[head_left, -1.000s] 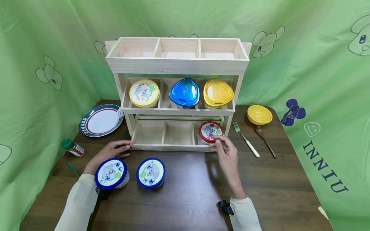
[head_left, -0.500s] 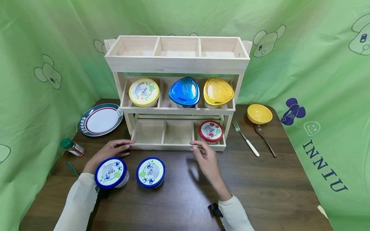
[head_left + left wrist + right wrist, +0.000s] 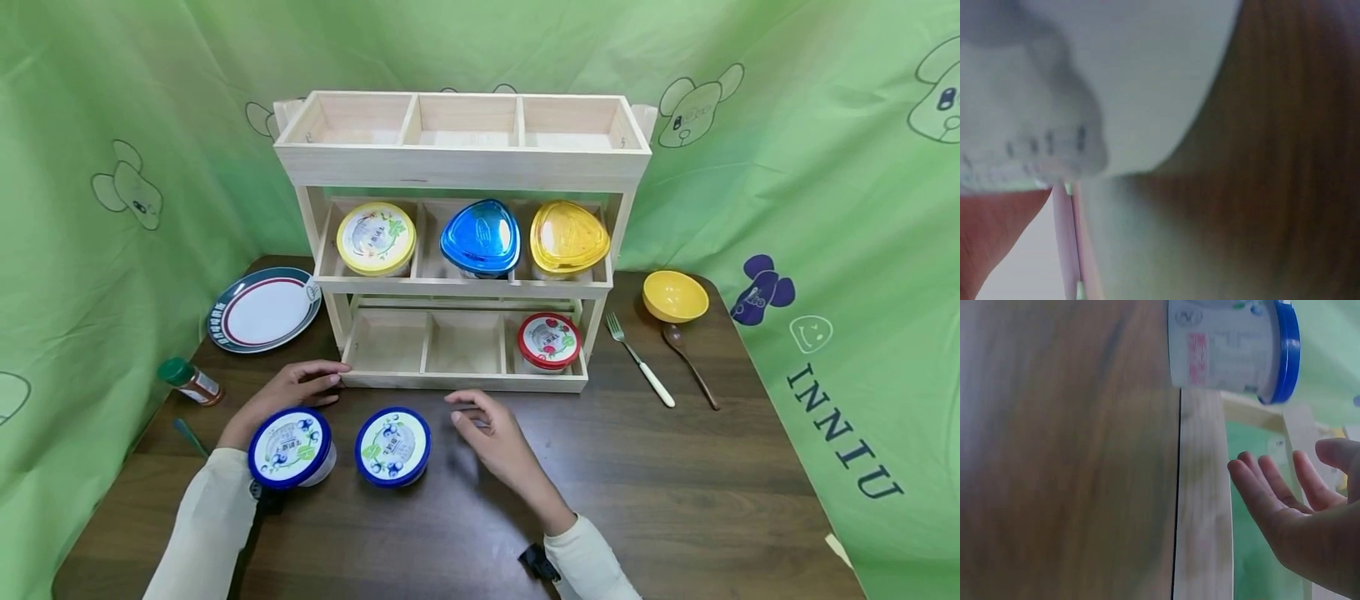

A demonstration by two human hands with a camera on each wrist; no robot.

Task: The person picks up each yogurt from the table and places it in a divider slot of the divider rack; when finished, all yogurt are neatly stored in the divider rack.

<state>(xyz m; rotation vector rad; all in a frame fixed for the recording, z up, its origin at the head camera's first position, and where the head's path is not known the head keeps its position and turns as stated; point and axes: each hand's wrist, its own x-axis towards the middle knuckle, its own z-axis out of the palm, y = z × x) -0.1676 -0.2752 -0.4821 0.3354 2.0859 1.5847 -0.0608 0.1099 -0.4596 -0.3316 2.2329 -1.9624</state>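
My left hand (image 3: 296,390) rests on the table, fingertips right at the lower left corner of a wooden three-tier rack (image 3: 457,383). Just in front of that wrist stands a blue-lidded tub (image 3: 291,450); its white side (image 3: 1160,75) fills much of the left wrist view. A second blue-lidded tub (image 3: 393,448) stands to its right. My right hand (image 3: 491,437) hovers over the table right of this second tub, fingers loosely bent and holding nothing. In the right wrist view the right hand (image 3: 1310,506) is apart from the tub (image 3: 1225,353).
A red-lidded tub (image 3: 549,342) sits in the rack's bottom right compartment. The middle tier holds a yellow-lidded tub (image 3: 375,239), a blue-lidded jar (image 3: 480,237) and a gold-lidded jar (image 3: 568,239). Around stand a plate (image 3: 264,310), spice bottle (image 3: 190,382), fork (image 3: 641,362), wooden spoon (image 3: 690,367) and yellow bowl (image 3: 675,297).
My right hand has left the red-lidded tub and moved left and toward me, along the rack's front, nearer the second blue-lidded tub. My left hand has stayed at the rack corner.
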